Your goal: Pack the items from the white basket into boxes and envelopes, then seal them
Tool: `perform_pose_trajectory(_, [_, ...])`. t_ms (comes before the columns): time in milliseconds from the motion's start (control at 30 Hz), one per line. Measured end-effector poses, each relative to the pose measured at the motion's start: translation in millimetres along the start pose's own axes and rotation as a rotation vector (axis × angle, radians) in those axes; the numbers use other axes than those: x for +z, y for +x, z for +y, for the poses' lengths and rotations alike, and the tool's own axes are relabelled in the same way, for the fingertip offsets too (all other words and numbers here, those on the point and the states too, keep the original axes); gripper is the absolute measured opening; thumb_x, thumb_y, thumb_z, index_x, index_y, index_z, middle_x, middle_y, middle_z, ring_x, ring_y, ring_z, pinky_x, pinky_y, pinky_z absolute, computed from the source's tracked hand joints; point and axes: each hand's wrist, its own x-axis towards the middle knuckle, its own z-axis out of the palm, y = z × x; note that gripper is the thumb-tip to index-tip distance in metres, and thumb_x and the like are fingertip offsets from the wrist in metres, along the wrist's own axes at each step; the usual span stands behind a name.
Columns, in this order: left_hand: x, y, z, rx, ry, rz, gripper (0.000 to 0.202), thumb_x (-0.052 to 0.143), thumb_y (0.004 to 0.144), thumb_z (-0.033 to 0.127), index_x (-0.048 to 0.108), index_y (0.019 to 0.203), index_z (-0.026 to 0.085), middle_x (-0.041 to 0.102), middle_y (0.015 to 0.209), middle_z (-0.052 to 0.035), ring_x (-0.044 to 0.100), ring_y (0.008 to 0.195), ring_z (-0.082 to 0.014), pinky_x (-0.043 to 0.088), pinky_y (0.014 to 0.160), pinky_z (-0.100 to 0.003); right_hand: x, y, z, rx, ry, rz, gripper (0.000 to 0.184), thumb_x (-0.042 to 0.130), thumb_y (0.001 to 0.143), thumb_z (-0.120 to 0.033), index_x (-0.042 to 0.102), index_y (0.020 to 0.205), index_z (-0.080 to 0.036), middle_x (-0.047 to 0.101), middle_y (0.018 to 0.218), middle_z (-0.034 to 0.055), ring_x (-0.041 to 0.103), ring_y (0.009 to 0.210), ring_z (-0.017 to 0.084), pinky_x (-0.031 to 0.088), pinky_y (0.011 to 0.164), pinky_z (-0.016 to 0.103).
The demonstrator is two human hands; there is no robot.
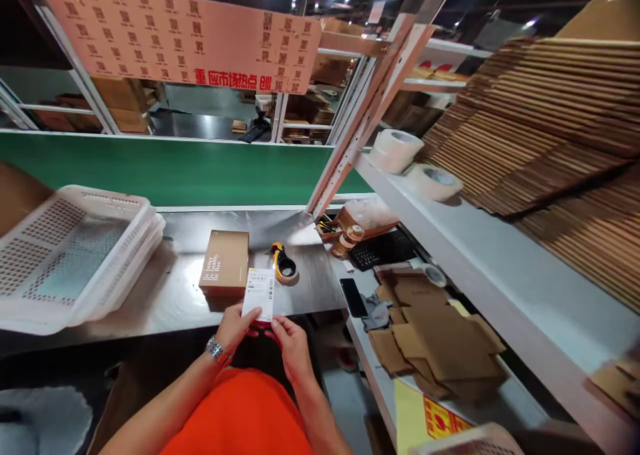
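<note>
Both my hands hold a white printed label [259, 294] upright in front of me, over the near edge of the steel table [175, 288]. My left hand [234, 326], with a wristwatch, pinches its lower left edge. My right hand [291, 344] pinches its lower right corner. Just beyond the label a small brown cardboard box [225, 262] with printed text lies flat on the table. A tape dispenser with a yellow handle [283, 266] rests to the box's right.
Stacked white perforated baskets [70, 252] sit at the left. A green conveyor belt [160, 168] runs behind the table. At the right are a phone [353, 297], a black calculator [383, 248], flat cardboard pieces [435, 335], tape rolls [397, 150] and stacked flat cartons [550, 135].
</note>
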Motion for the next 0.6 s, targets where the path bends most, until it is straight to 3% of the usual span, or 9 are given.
perform_pose_trajectory(100, [9.1, -8.1, -20.5, 0.073, 0.143, 0.083, 0.062, 0.089, 0.085, 0.055, 0.079, 0.126, 0.01, 0.085, 0.125, -0.025, 0.085, 0.107, -0.0383, 0.072, 0.078, -0.045, -14.5, -7.7, 4.9, -0.036, -0.069, -0.01, 0.052, 0.093, 0.077, -0.07, 0.091, 0.093, -0.021, 0.086, 0.091, 0.0065, 0.074, 0.087, 0.024, 0.059, 0.087, 0.037])
perform_pose_trajectory(200, [13.4, -19.0, -36.7, 0.393, 0.344, 0.248, 0.071, 0.089, 0.084, 0.052, 0.075, 0.143, 0.015, 0.069, 0.158, -0.0257, 0.068, 0.146, -0.0438, 0.061, 0.117, -0.063, -25.1, -13.6, 10.2, -0.046, -0.118, 0.022, 0.053, 0.093, 0.076, -0.073, 0.09, 0.087, -0.021, 0.085, 0.086, 0.006, 0.073, 0.084, 0.024, 0.058, 0.085, 0.037])
perform_pose_trajectory(233, [14.6, -23.8, -39.5, 0.493, 0.397, 0.225, 0.064, 0.086, 0.087, 0.052, 0.078, 0.141, 0.018, 0.07, 0.16, -0.0229, 0.063, 0.153, -0.0426, 0.053, 0.127, -0.065, -27.9, -15.8, 11.4, -0.045, -0.123, 0.019, 0.053, 0.092, 0.076, -0.073, 0.089, 0.087, -0.021, 0.085, 0.086, 0.0062, 0.073, 0.083, 0.024, 0.058, 0.085, 0.038])
perform_pose_trajectory(300, [17.6, -34.7, -41.2, 0.591, 0.462, 0.059, 0.042, 0.078, 0.096, 0.053, 0.087, 0.125, 0.024, 0.081, 0.144, -0.016, 0.068, 0.149, -0.0381, 0.047, 0.134, -0.061, -32.9, -20.8, 12.3, -0.047, -0.127, -0.018, 0.053, 0.09, 0.078, -0.073, 0.089, 0.087, -0.021, 0.085, 0.087, 0.0068, 0.073, 0.084, 0.024, 0.058, 0.087, 0.038])
perform_pose_trajectory(367, [22.0, -45.3, -39.9, 0.577, 0.48, -0.083, 0.034, 0.071, 0.102, 0.052, 0.091, 0.111, 0.027, 0.089, 0.121, -0.0105, 0.08, 0.128, -0.0331, 0.056, 0.126, -0.053, -37.0, -26.0, 11.7, -0.057, -0.15, -0.055, 0.052, 0.088, 0.081, -0.072, 0.088, 0.087, -0.021, 0.085, 0.087, 0.0071, 0.073, 0.084, 0.024, 0.058, 0.087, 0.037])
perform_pose_trajectory(433, [27.5, -52.5, -39.7, 0.532, 0.469, -0.119, 0.036, 0.066, 0.105, 0.053, 0.092, 0.102, 0.027, 0.091, 0.108, -0.0081, 0.085, 0.11, -0.029, 0.063, 0.112, -0.044, -40.2, -30.3, 11.2, -0.069, -0.204, -0.071, 0.05, 0.087, 0.083, -0.071, 0.088, 0.085, -0.02, 0.084, 0.085, 0.0068, 0.071, 0.082, 0.023, 0.056, 0.083, 0.035])
perform_pose_trajectory(533, [36.2, -53.0, -46.1, 0.395, 0.354, -0.051, 0.04, 0.074, 0.098, 0.057, 0.088, 0.085, 0.022, 0.088, 0.089, -0.0081, 0.083, 0.089, -0.0265, 0.066, 0.089, -0.036, -47.7, -34.8, 12.5, -0.052, -0.254, -0.086, 0.049, 0.089, 0.08, -0.069, 0.084, 0.078, -0.02, 0.078, 0.076, 0.005, 0.065, 0.075, 0.02, 0.052, 0.075, 0.033])
perform_pose_trajectory(600, [40.0, -46.9, -52.4, 0.203, 0.108, 0.008, 0.04, 0.083, 0.089, 0.057, 0.082, 0.078, 0.019, 0.083, 0.077, -0.0072, 0.079, 0.076, -0.0241, 0.065, 0.077, -0.034, -61.1, -40.1, 12.9, 0.0, -0.164, -0.103, 0.048, 0.092, 0.074, -0.067, 0.081, 0.074, -0.021, 0.075, 0.074, 0.0045, 0.064, 0.073, 0.021, 0.053, 0.073, 0.033])
